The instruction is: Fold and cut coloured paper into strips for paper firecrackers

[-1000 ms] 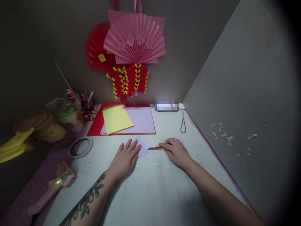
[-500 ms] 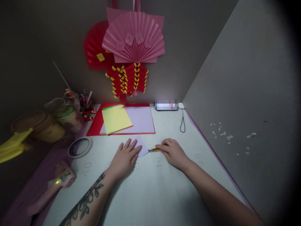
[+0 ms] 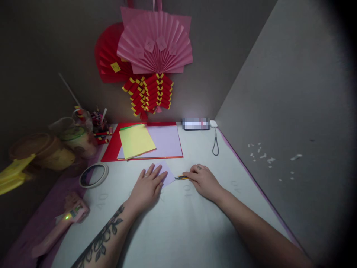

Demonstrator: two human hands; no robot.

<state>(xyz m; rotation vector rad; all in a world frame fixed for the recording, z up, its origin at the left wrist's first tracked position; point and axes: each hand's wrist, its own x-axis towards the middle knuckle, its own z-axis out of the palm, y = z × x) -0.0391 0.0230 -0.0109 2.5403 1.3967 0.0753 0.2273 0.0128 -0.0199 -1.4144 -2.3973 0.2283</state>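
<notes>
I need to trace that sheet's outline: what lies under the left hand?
A small lilac paper sheet, pressed flat by the left hand; only its right corner shows, the rest is covered.

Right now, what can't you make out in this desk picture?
- Knife: only its yellow tip shows in the head view; the right hand covers the rest.
- Lilac sheet: the left hand lies flat on it and hides most of it.
- Device at the far edge: blurred, unreadable.
- Jars on the left: dim, their contents too small to tell.
- Fans on the wall: tops cut off by the edge.
</notes>
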